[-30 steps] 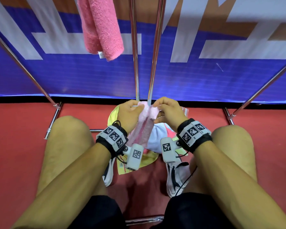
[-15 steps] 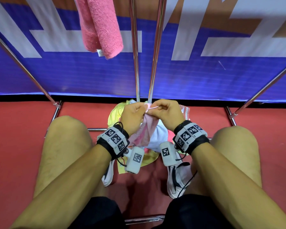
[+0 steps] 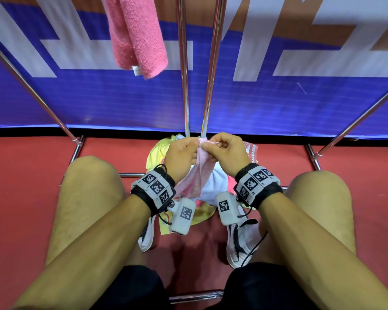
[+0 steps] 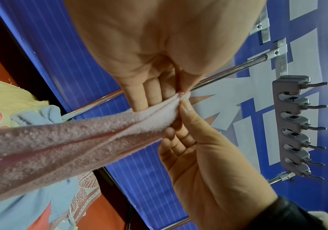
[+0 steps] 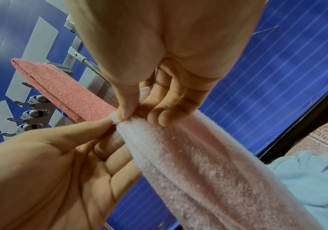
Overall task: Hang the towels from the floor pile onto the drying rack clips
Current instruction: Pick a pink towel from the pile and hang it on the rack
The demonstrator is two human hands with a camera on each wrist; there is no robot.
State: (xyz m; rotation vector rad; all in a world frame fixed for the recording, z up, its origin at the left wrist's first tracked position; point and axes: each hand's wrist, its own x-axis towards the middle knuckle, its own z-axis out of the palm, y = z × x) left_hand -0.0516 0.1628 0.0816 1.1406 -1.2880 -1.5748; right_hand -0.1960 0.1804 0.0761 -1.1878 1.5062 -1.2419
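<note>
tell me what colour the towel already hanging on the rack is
Coral pink, darker than the pale pink one in the hands. The hanging towel shows best in the head view.

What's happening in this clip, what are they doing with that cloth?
A person crouched by a metal drying rack pinches the top edge of a pale pink towel between the left hand and right hand, just above a pile of towels on the red floor. A darker pink towel already hangs from the rack. The pale one is not clipped yet; empty clips show in the left wrist view.
</note>
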